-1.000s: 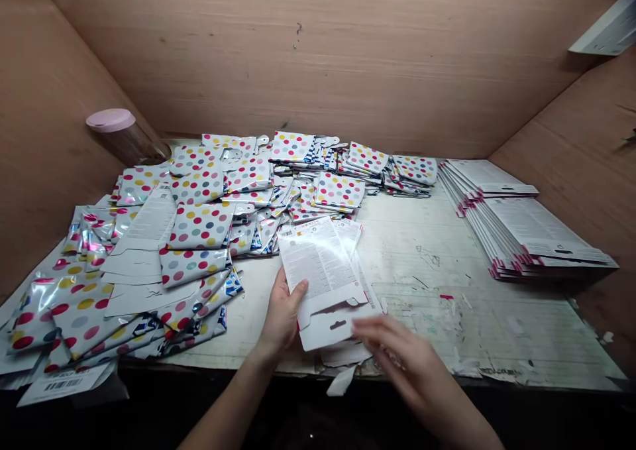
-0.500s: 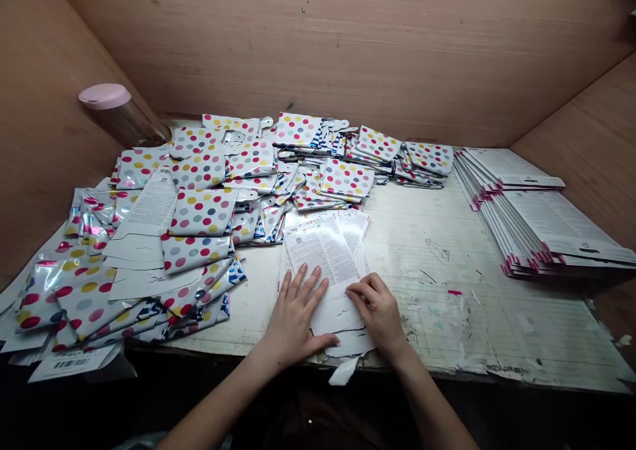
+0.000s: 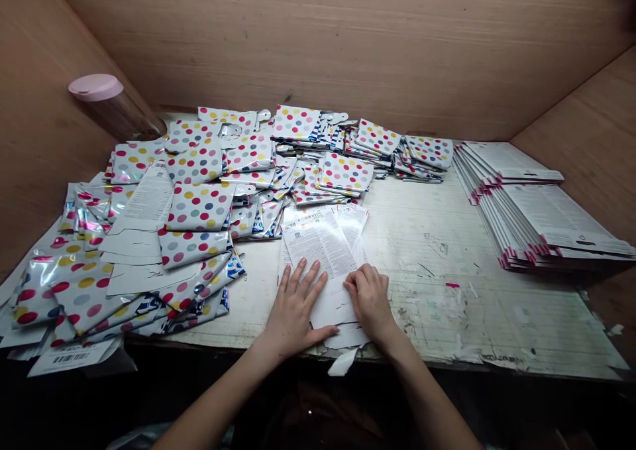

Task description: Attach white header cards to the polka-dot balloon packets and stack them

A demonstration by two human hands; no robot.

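Note:
Several white printed cards (image 3: 322,241) lie overlapping at the front middle of the table, their lower parts blank with thin dark slits. My left hand (image 3: 297,307) lies flat on the left side of the top card, fingers spread and holding nothing. On the card's right side, my right hand (image 3: 370,304) is closed, thumb and forefinger pinched together against the surface near a slit. What is between those fingertips, if anything, is hidden. Below the cards, a scrap of white paper (image 3: 342,362) sticks out over the table's front edge.
Folded polka-dot foil packets (image 3: 199,206) heap up at left and along the back. A pink-lidded bottle (image 3: 116,109) leans at back left. Stacked printed cards with pink edges (image 3: 561,218) stand at right. Wooden panels (image 3: 318,46) enclose the table (image 3: 432,304).
The whole view has shifted slightly, with things sitting a little higher in the picture. My right hand has turned a little on the card; my left hand stays flat in place.

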